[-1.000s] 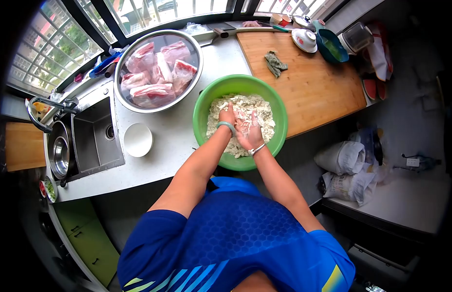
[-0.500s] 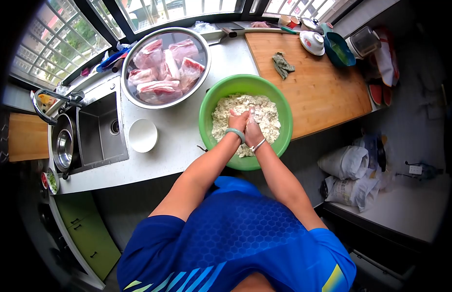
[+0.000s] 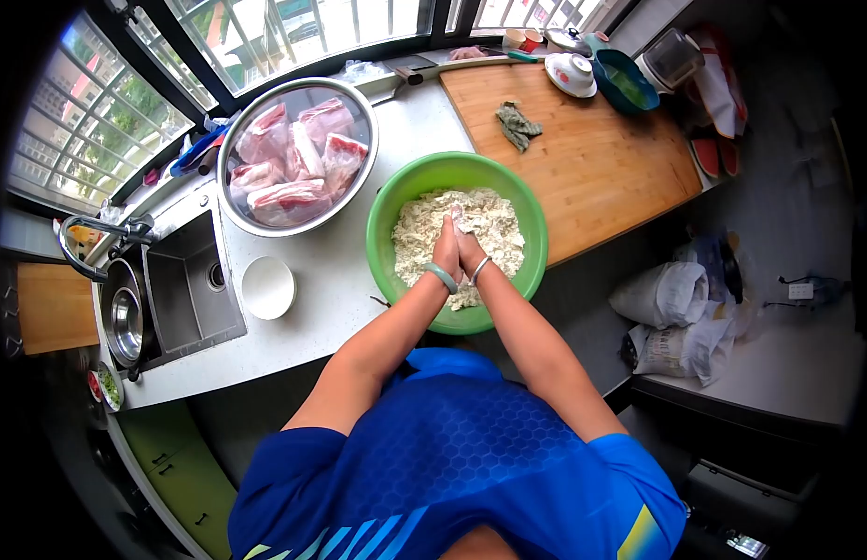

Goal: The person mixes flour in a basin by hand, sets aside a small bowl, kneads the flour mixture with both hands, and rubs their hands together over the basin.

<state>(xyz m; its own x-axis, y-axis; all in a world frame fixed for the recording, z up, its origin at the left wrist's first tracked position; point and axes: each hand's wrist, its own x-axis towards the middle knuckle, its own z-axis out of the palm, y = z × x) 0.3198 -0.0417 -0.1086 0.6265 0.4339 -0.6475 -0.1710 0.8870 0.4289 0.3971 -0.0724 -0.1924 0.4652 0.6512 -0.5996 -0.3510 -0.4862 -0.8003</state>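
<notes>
Crumbly, pale floury dough (image 3: 410, 238) lies loose and lumpy in a wide green basin (image 3: 536, 210) on the counter. Over its middle, my left hand (image 3: 446, 248) and my right hand (image 3: 468, 245) meet palm to palm. Their fingers are stretched out, pointing away from me, with white dough stuck to the fingertips. Whether any dough lies between the palms is hidden. A pale green bangle (image 3: 441, 277) circles my left wrist, and a silver bracelet (image 3: 479, 271) is on the right one.
Left of the basin stand a steel bowl (image 3: 369, 168) of raw ribs in water and a white bowl (image 3: 268, 287). A sink (image 3: 183, 271) is farther left. To the right, a wooden board (image 3: 592, 159) bears a crumpled cloth (image 3: 518, 126); a cleaver (image 3: 382, 87) lies near the window.
My hands have gone from clasped with bent fingers to flat, palm against palm, with fingers straighter. The camera view has turned slightly, shifting the counter things left.
</notes>
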